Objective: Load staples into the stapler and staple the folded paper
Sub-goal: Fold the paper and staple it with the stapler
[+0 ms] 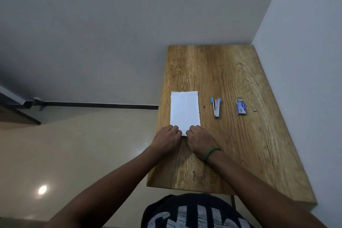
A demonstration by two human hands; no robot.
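A folded white paper (185,110) lies flat near the left edge of the wooden table (231,72). My left hand (167,139) and my right hand (199,138) rest side by side on the paper's near edge, fingers curled and pinching it. A small silver stapler with blue ends (216,106) lies to the right of the paper, hinged open in a narrow V. Further right sits a blue staple box (241,106) with its flap open. A tiny strip of staples (255,110) lies just right of the box.
The table stands against a white wall on the right (305,42) and a grey wall behind. Its left edge drops to a beige floor (83,144). A green bead bracelet (211,153) is on my right wrist.
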